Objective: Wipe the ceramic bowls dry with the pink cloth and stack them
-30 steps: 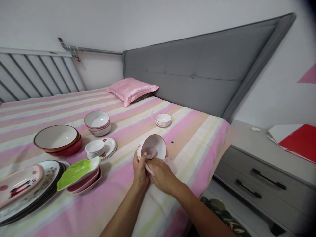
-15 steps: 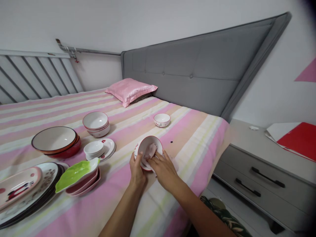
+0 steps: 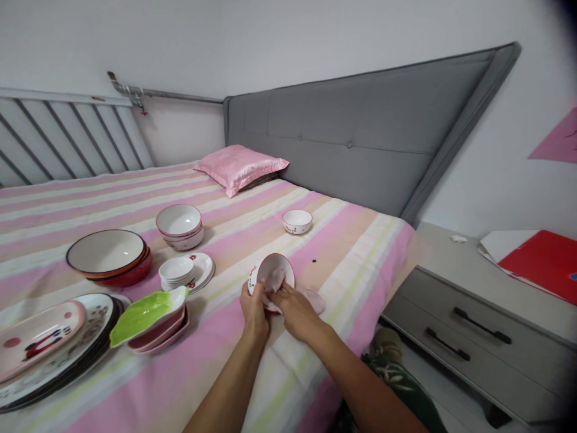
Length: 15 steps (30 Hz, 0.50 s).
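Note:
A white bowl with a red rim (image 3: 253, 278) is tilted up over the bed, its opening facing my right side. My left hand (image 3: 255, 307) grips its left side, thumb at the rim. Inside the bowl, my right hand (image 3: 296, 308) presses a pale pink cloth (image 3: 274, 279) against the inner wall with its fingers. Part of the pale cloth hangs out to the right of the bowl. Farther back, a matching small bowl (image 3: 297, 222) stands upright on the striped sheet, apart from both hands.
To the left stand stacked bowls (image 3: 183, 242), a large red bowl (image 3: 108, 255), small white dishes (image 3: 177, 269), a green leaf-shaped dish (image 3: 146, 313) and several plates (image 3: 97, 319). A pink pillow (image 3: 241, 167) lies by the grey headboard (image 3: 324, 126). A nightstand (image 3: 444, 258) stands right.
My right hand has shifted slightly with the cloth inside the bowl, and the bowl is turned a little. More cloth shows at its right. The view has shifted slightly.

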Tool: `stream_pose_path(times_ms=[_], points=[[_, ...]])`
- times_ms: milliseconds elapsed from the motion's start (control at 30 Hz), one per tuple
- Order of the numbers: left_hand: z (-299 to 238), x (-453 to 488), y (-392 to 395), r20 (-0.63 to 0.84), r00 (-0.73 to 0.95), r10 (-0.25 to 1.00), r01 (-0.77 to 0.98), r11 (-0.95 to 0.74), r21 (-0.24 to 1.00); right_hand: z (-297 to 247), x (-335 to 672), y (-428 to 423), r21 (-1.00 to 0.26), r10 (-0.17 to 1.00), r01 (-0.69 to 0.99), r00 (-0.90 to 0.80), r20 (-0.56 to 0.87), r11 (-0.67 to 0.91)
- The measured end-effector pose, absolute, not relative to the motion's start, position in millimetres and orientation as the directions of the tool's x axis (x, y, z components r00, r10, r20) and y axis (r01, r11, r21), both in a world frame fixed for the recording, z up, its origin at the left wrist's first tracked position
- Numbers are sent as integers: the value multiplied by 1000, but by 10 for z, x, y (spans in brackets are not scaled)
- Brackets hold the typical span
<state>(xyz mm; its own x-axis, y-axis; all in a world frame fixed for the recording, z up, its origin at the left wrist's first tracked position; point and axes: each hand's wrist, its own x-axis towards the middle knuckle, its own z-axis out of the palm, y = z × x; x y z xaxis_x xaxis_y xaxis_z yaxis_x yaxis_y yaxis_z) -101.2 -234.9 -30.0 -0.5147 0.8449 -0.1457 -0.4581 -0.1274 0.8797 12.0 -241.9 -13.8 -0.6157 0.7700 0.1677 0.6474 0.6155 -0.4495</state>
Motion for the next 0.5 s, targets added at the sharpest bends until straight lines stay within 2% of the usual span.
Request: stream_pose_path(times_ms=[33,67,133,167,200,267,367,500], points=[[-307,-1026,-2346,-147,-520,841,-454,-127,882,-123,118,-2419,-495,770,621,-613,176,607],[-307,-1041,-2344,-149,-525,838,-451,-125,884,-101,121,-2420,-607,793,569,-583,177,554],[-294,-1072,-2342,-157,-536,829,-448,-122,886,-38,136,-2419,-883,877,356,-465,118,308],[-282,-1088,-2343,-163,-541,825,-447,-118,886,-1,150,-2413,-964,916,216,-398,55,152],[-269,-1104,-2344,-168,-546,821,-446,-114,888,38,166,-2402,-996,942,93,-336,-15,17],[-244,-1133,-2351,-176,-554,814,-435,-103,895,118,211,-2361,-992,967,-30,-230,-109,-119],[-210,-1169,-2369,-167,-569,805,-391,-86,916,246,284,-2262,-974,986,-158,-65,-155,-164],[-169,-1193,-2384,-113,-615,781,-278,-80,957,413,288,-2140,-952,986,-280,71,-150,-125]])
